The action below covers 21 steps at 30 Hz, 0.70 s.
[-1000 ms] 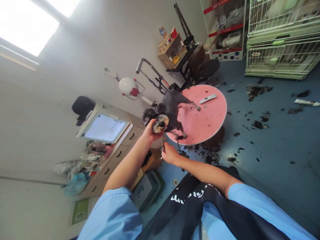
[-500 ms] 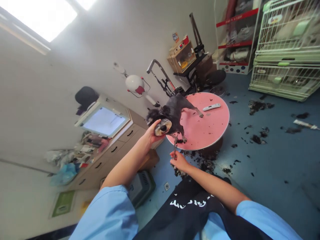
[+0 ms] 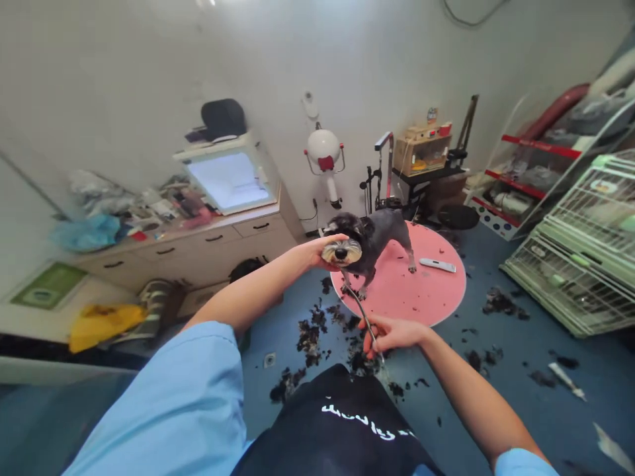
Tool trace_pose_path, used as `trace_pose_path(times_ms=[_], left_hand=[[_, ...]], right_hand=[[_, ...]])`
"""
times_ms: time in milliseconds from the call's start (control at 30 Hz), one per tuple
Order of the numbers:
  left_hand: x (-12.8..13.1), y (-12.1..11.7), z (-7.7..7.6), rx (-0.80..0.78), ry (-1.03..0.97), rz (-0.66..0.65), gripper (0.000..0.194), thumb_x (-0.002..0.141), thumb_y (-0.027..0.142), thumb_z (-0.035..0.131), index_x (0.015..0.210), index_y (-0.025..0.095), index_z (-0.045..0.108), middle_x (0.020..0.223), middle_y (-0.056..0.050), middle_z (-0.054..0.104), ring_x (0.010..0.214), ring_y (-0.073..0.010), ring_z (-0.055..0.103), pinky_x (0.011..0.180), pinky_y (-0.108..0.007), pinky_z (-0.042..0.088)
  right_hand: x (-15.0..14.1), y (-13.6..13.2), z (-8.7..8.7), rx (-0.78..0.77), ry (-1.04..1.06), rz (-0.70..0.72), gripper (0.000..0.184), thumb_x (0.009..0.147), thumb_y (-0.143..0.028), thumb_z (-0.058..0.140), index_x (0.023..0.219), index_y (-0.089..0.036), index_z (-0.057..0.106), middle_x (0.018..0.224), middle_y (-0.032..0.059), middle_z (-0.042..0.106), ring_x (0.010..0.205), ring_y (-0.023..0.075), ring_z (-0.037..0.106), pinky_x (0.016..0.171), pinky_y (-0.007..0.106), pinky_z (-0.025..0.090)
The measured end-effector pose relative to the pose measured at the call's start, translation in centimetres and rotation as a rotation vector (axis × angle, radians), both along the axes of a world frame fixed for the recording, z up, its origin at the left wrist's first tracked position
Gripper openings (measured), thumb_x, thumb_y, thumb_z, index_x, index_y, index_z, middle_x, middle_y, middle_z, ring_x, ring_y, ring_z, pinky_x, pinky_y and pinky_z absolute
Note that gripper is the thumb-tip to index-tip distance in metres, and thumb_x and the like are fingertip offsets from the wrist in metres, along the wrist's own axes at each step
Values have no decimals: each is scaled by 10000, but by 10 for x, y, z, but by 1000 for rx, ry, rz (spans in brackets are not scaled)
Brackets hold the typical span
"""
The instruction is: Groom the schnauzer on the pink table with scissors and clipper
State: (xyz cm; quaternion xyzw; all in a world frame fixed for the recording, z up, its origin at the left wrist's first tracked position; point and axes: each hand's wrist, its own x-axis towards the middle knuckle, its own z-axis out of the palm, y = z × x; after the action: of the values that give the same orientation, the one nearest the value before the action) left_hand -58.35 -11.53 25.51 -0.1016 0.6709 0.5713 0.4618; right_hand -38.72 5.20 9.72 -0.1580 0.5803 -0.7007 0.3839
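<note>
"While the dog (image 3: 381,235) stood on the round pink counter (image 3: 426,297), the left grip (image 3: 323,252) was clamped about the side of its muzzle (image 3: 342,253) and the right grip (image 3: 391,334) was closed on slim metal shears (image 3: 360,305)," the photographer said.

"Where did the danger lie?" the editor asked.

"The tips pointed in beneath the chin, though whether they touched fur was impossible to tell. A sudden head toss could have brought skin against the blades, as only one grip steadied the animal."

"And the footing?"

"The front paws (image 3: 362,293) stood near the rim, so a startled step forward might have ended in a fall. A sideways step could have met the clippers (image 3: 437,265) beside a hind paw (image 3: 412,268)."
</note>
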Motion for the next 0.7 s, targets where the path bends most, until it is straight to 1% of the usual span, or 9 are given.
trace_pose_path(times_ms=[33,67,100,167,267,367,500,600,700], left_hand=[[-1,-1,1,-3,-4,-6,272,833,422,615,770,158,637,612,-51,675,542,-192,639,592,-329,520],[-2,-1,2,-8,-9,-5,269,837,420,609,769,162,639,613,-49,676,548,-191,641,595,-328,517],[-2,-2,3,-11,-15,-5,265,835,420,608,768,166,640,616,-47,678,552,-192,641,598,-329,516],[-3,-2,4,3,-21,-16,260,822,425,616,769,172,644,621,-48,682,552,-199,637,603,-344,517],[-6,-4,4,19,-37,-25,272,810,439,616,770,173,649,625,-56,681,549,-205,627,613,-361,522],[-10,-8,3,25,-40,-38,269,814,432,603,770,172,651,638,-60,681,565,-205,623,625,-365,526],[-14,-12,1,15,-21,-55,262,790,432,615,766,173,654,674,-68,693,610,-208,624,672,-381,537],[-17,-14,0,10,-20,-57,274,792,440,617,768,169,652,678,-59,692,627,-201,627,737,-399,540],[-19,-16,-1,22,-31,-60,284,786,449,637,777,165,650,666,-43,686,622,-191,627,779,-403,535]], right_hand=[[-3,10,7,-56,-20,46,686,711,-351,830,1283,-211,478,957,44,706,795,152,715,724,263,534],[-7,19,12,-92,-29,72,760,677,-332,861,1325,-210,483,996,61,707,809,152,719,729,257,538],[-12,27,17,-113,-27,76,772,667,-318,872,1338,-200,508,998,70,712,798,150,719,719,249,542],[-25,39,21,-128,-1,41,696,672,-306,871,1295,-171,591,956,75,728,746,137,714,678,225,543],[-45,48,20,-154,66,-7,660,632,-312,894,1228,-144,665,937,99,749,701,132,703,637,208,540],[-60,49,18,-191,102,-21,704,579,-337,919,1212,-137,683,945,126,756,682,139,699,641,226,549],[-69,45,16,-198,105,-44,698,558,-340,926,1187,-139,700,933,129,760,660,138,697,638,230,551],[-71,43,17,-184,91,-70,668,570,-325,920,1174,-137,707,915,124,762,646,134,694,626,227,554],[-71,42,17,-155,58,-75,610,603,-266,905,1170,-152,711,895,108,766,643,123,697,622,208,555]])
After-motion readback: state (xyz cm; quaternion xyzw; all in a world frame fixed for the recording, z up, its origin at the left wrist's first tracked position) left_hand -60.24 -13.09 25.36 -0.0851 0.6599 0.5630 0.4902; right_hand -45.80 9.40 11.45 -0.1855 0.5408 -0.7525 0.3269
